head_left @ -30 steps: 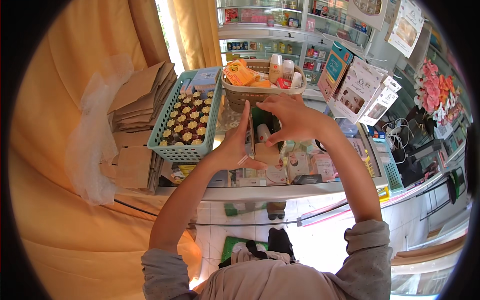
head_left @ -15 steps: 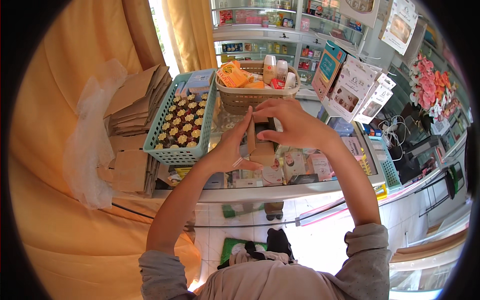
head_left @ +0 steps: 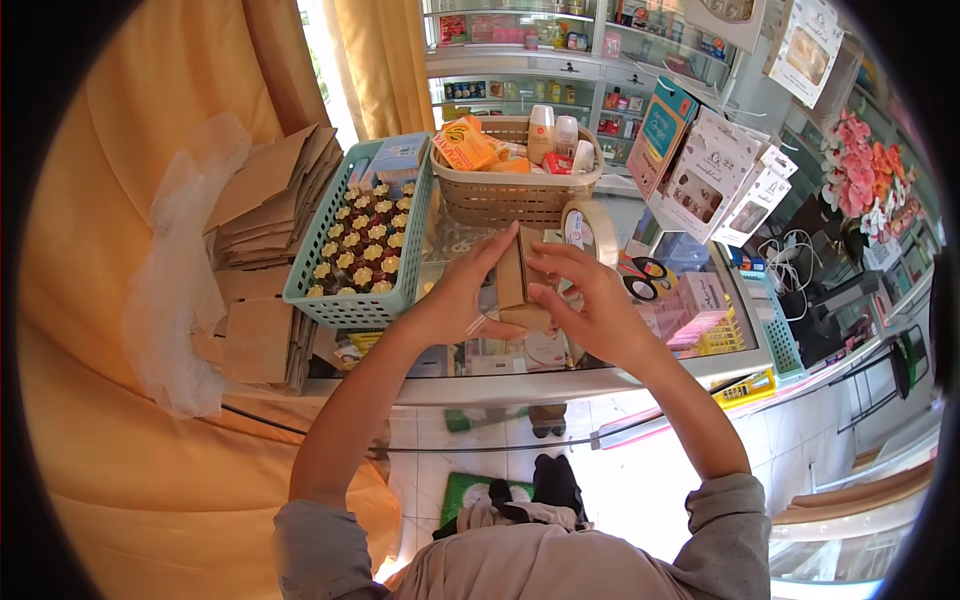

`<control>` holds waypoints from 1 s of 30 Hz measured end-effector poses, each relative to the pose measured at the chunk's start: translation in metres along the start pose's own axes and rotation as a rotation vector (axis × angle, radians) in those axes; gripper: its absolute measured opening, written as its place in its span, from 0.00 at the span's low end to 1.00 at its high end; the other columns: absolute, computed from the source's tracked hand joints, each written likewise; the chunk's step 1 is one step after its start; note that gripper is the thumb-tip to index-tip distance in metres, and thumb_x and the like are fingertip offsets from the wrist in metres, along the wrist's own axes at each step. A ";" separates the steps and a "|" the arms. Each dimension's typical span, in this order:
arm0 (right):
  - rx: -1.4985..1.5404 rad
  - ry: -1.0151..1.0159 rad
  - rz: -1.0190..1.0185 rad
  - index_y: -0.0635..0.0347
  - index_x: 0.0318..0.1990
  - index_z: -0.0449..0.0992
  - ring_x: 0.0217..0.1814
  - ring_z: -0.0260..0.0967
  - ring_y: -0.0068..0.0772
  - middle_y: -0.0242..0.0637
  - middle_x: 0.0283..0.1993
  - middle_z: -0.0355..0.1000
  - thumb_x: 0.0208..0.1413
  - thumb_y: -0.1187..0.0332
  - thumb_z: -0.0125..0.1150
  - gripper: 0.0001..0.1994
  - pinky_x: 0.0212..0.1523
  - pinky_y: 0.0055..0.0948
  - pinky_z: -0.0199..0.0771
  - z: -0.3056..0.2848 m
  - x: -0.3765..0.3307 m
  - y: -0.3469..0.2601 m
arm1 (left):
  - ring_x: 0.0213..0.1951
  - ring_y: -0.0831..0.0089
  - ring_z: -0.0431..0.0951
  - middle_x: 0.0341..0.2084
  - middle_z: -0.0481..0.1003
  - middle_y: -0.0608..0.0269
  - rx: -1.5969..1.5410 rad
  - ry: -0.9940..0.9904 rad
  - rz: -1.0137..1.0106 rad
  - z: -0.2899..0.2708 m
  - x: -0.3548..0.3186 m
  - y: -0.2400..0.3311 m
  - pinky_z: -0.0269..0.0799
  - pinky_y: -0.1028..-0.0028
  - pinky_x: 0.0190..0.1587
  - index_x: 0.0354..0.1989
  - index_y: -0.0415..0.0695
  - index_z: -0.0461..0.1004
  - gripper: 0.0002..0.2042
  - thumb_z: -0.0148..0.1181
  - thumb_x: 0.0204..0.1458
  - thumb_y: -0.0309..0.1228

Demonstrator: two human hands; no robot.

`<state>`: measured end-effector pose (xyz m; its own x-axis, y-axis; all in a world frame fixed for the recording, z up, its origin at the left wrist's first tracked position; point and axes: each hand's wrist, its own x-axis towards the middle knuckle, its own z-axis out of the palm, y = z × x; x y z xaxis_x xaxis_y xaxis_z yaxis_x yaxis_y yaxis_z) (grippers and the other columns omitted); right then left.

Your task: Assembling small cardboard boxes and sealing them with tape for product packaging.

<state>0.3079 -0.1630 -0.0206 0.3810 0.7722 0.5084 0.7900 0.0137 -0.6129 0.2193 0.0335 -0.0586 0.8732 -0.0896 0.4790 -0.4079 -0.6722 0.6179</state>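
Observation:
A small brown cardboard box (head_left: 512,282) is between my hands above the glass counter. My left hand (head_left: 462,298) grips its left side, fingers along the far end and thumb at the near end, a ring-like band on one finger. Against the right side and top edge, the bent fingers and thumb of my right hand (head_left: 592,308) press on the flaps. What the box contains is hidden. Just beyond my right hand stands a roll of clear tape (head_left: 601,232), and black-handled scissors (head_left: 648,278) lie to its right.
To the left, a green plastic basket (head_left: 308,268) holds bottles with flower-shaped gold caps. Stacked flat cardboard (head_left: 262,335) and bubble wrap (head_left: 170,290) are farther left. Behind sits a beige basket (head_left: 510,200) of toiletries. Hanging packages (head_left: 700,170) and pink boxes (head_left: 692,308) are on the right.
The box's top, with its dark inside showing before, is now mostly covered by flaps. My right hand has come nearer and lower, leaving the tape roll and scissors visible.

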 end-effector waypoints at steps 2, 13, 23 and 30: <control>0.029 0.000 -0.002 0.64 0.49 0.74 0.45 0.75 0.34 0.46 0.56 0.68 0.55 0.73 0.60 0.14 0.38 0.26 0.78 0.004 0.001 0.002 | 0.60 0.48 0.62 0.59 0.59 0.42 0.014 0.008 0.000 -0.001 -0.002 -0.001 0.57 0.60 0.62 0.71 0.47 0.41 0.61 0.79 0.28 0.45; 0.033 0.054 -0.054 0.68 0.48 0.74 0.48 0.74 0.36 0.48 0.55 0.69 0.55 0.73 0.60 0.13 0.43 0.27 0.77 0.009 -0.004 0.006 | 0.60 0.56 0.61 0.58 0.60 0.47 0.196 0.067 -0.004 -0.002 -0.002 -0.001 0.56 0.65 0.60 0.69 0.45 0.48 0.42 0.65 0.50 0.44; -0.019 0.057 -0.035 0.67 0.48 0.75 0.48 0.75 0.40 0.47 0.55 0.69 0.55 0.71 0.61 0.14 0.45 0.29 0.75 0.007 -0.008 0.006 | 0.62 0.61 0.60 0.59 0.60 0.50 -0.204 0.041 -0.095 -0.003 0.001 0.011 0.55 0.66 0.62 0.68 0.47 0.51 0.35 0.61 0.55 0.36; -0.035 0.070 -0.089 0.66 0.48 0.75 0.40 0.76 0.34 0.47 0.55 0.69 0.55 0.70 0.60 0.14 0.37 0.26 0.75 0.006 -0.008 0.009 | 0.62 0.60 0.60 0.59 0.61 0.50 -0.161 0.052 -0.037 -0.001 0.002 0.009 0.56 0.66 0.62 0.68 0.49 0.52 0.34 0.61 0.54 0.37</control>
<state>0.3089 -0.1653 -0.0338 0.3400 0.7228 0.6017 0.8380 0.0575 -0.5426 0.2171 0.0283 -0.0513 0.8750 -0.0259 0.4833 -0.4171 -0.5472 0.7257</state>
